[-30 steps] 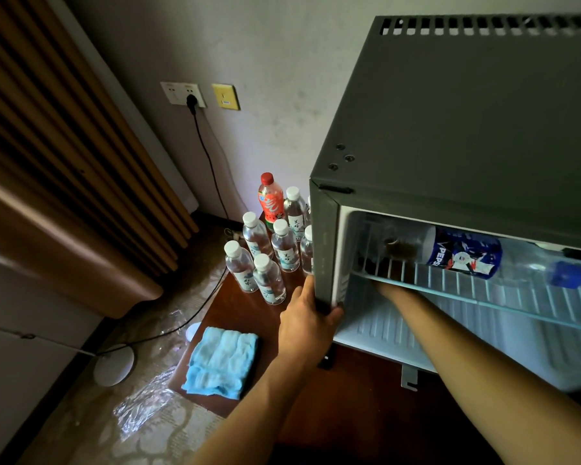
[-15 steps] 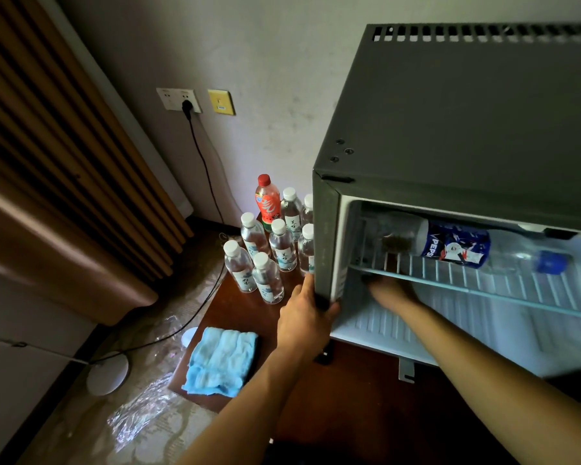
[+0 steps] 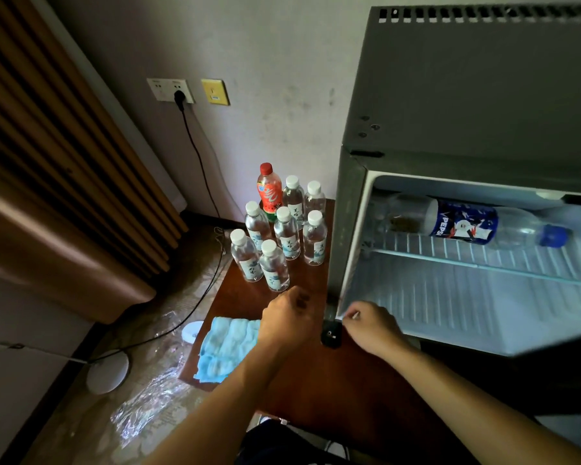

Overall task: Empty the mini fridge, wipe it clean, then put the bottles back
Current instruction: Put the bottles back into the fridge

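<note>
The grey mini fridge stands open on a dark wooden table. A nearly empty Pepsi bottle with a blue cap lies on its side on the upper wire shelf; the lower compartment shows no bottles. Several small water bottles and a red-capped orange bottle stand on the table left of the fridge. A folded light-blue cloth lies at the table's left edge. My left hand hovers beside the cloth, fingers loosely curled, holding nothing. My right hand is just outside the fridge's lower left corner, also empty.
A black foot sits under the fridge's front corner. A black cable runs from the wall socket down across the floor. A white disc and crumpled plastic film lie on the floor. Brown slatted panelling fills the left.
My left hand has let go of the fridge's front edge and dropped toward the cloth. My right hand has come out of the lower compartment, empty.
</note>
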### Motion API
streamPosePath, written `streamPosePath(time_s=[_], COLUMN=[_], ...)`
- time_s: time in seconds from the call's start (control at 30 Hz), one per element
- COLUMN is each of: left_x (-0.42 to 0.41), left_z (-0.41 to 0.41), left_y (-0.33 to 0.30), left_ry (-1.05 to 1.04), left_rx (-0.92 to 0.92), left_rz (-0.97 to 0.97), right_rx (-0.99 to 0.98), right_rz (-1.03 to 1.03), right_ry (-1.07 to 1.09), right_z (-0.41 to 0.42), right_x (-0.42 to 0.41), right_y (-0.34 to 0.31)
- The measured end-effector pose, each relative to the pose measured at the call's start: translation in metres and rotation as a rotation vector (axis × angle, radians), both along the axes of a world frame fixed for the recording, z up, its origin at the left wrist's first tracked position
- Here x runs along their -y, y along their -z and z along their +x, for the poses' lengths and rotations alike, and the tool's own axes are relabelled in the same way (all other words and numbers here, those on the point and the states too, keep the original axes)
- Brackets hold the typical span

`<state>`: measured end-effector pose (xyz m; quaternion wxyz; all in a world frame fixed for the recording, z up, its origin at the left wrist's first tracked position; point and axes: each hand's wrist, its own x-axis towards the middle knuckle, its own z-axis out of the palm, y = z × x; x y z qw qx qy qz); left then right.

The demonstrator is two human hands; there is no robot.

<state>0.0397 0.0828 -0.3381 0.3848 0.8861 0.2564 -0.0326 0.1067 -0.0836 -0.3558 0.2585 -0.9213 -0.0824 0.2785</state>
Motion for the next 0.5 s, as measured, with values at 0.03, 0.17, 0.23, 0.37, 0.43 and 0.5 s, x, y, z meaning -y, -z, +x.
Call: streamPosePath(time_s=[0.03,0.17,0.23,0.37,0.43,0.5], left_x=[-0.008,-0.044,-0.061,-0.088,-0.098,-0.109], left_z=[-0.003,-0.010,-0.009,-0.007,-0.005,-0.001], left_y=[0.002,0.003,0.001,-0.003,-0.001,0.000], left_ry=[0.025,0.111,0.147,0.244,0.276,0.289], left_rx=[-0.022,-0.099,-0.133,-0.145,-0.133,-0.133], left_rz=[0.017,0.107,0.127,0.117,0.111,0.101], right_rx=[-0.007,-0.039,-0.044,-0.027,-0.012,0.015], right_rz=[0.027,0.087,0.115,0.125,0.119,0.103], right_ry=[-0.011,-0.007,-0.009,-0.034,-0.028,-0.015], right_z=[-0.004,-0.011,-0.013,-0.013,-0.007,0.000], right_x=[-0.008,-0.042,-0.059,-0.090,-0.107,-0.123], right_y=[-0.001,-0.010,-0.014,-0.021,-0.027,-0.035])
